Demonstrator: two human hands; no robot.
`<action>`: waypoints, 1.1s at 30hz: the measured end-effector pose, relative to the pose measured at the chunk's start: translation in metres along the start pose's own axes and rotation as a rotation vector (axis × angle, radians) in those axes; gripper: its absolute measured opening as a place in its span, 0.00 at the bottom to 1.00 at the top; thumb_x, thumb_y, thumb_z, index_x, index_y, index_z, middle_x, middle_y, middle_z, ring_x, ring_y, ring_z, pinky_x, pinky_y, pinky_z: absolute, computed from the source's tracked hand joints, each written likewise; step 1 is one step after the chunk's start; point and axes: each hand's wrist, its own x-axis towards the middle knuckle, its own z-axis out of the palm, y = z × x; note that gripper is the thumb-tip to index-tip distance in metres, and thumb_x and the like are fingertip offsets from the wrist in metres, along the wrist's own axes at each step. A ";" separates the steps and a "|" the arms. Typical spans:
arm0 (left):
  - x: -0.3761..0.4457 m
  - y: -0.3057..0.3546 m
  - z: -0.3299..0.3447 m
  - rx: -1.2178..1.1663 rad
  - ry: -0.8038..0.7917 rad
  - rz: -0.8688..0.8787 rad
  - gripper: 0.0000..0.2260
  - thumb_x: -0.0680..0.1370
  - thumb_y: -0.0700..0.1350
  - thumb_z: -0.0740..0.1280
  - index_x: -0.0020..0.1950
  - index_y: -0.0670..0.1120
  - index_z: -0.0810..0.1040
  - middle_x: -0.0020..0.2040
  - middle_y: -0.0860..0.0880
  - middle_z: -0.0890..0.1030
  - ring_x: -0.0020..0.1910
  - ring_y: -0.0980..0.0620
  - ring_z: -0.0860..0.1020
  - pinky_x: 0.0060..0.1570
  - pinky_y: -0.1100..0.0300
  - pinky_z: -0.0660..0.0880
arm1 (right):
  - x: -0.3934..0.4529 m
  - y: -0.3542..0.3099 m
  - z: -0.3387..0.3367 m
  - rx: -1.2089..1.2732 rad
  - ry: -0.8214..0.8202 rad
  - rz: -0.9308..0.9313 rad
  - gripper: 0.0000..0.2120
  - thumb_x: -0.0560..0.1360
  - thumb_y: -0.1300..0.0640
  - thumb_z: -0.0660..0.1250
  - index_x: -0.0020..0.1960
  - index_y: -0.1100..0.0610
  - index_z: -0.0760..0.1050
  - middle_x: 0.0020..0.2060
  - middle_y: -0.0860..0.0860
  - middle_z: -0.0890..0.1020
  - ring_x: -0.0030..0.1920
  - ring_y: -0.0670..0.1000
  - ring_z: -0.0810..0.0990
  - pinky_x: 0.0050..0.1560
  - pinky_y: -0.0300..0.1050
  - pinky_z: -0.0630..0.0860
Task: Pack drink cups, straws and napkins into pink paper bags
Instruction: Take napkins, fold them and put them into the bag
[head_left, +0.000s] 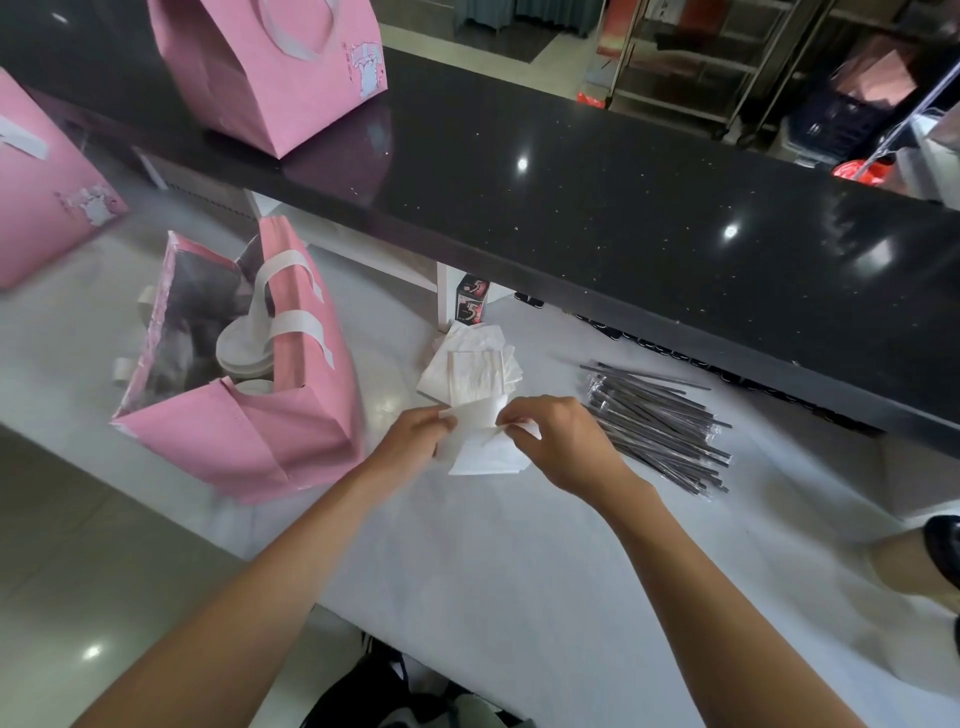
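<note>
An open pink paper bag (291, 431) stands on the white counter at the left, with white-lidded drink cups (244, 348) inside. Just right of the bag, my left hand (415, 431) and my right hand (556, 441) both pinch white napkins (485, 441) held slightly above the counter. Behind my hands lies a loose stack of napkins (472, 369). A pile of wrapped black straws (660, 421) rests to the right of my right hand.
A black raised countertop (571, 182) runs across above the white surface and carries a closed pink bag (270, 67). Another pink bag (41, 192) sits at the far left. A small dark box (471, 301) stands by a white support. A person's arm (914, 561) is at the right edge.
</note>
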 end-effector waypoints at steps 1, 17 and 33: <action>-0.001 0.000 0.003 -0.054 -0.021 -0.048 0.09 0.76 0.46 0.67 0.48 0.42 0.81 0.43 0.45 0.80 0.44 0.46 0.78 0.48 0.52 0.71 | 0.005 -0.001 -0.001 -0.005 0.020 0.009 0.09 0.77 0.59 0.67 0.53 0.49 0.82 0.49 0.44 0.86 0.50 0.50 0.81 0.50 0.49 0.77; -0.009 -0.004 0.019 -0.418 -0.084 -0.268 0.28 0.79 0.67 0.58 0.65 0.46 0.79 0.60 0.41 0.83 0.60 0.39 0.81 0.62 0.40 0.75 | -0.003 0.001 0.022 -0.043 0.128 -0.074 0.08 0.75 0.62 0.70 0.52 0.53 0.83 0.50 0.46 0.85 0.52 0.52 0.80 0.51 0.53 0.78; -0.039 0.029 0.012 0.305 -0.005 0.192 0.15 0.79 0.47 0.68 0.37 0.44 0.67 0.28 0.61 0.68 0.28 0.61 0.65 0.30 0.61 0.60 | -0.018 0.008 0.006 -0.009 0.175 -0.087 0.26 0.76 0.53 0.73 0.72 0.51 0.72 0.70 0.50 0.76 0.67 0.54 0.73 0.67 0.50 0.71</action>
